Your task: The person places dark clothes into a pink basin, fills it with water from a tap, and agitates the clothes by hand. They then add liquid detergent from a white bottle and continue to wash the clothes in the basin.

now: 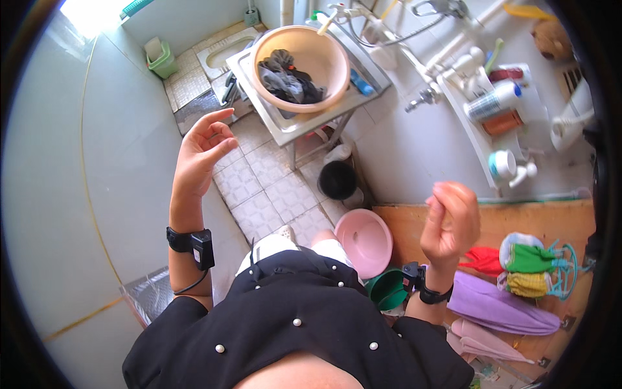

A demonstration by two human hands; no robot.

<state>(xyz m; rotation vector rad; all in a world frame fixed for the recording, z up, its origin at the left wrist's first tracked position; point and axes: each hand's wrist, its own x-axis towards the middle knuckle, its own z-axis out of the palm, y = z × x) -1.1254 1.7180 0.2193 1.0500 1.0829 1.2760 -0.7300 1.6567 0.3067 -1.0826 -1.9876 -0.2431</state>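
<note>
My left hand (206, 146) is raised on the left, fingers bent and thumb apart, with nothing in it. It is nearest to a large peach-coloured plastic basin (335, 68), but does not touch it. Dark and grey cloth items (289, 80) lie bunched inside that basin. The basin stands in a stainless steel sink (286, 133) on metal legs. Off to the right, my right hand (452, 219) hangs in the air, loosely curled, with no object visible in it. Each wrist wears a black strap with a small device.
Above the sink are a tap (335, 12) and a shower hose (388, 44). A wall shelf (466, 131) holds bottles and jars. A black bin (337, 180), a pink basin (364, 243) and a green bucket (386, 289) stand below. Towels (500, 304) hang at right. A squat toilet (228, 53) lies behind.
</note>
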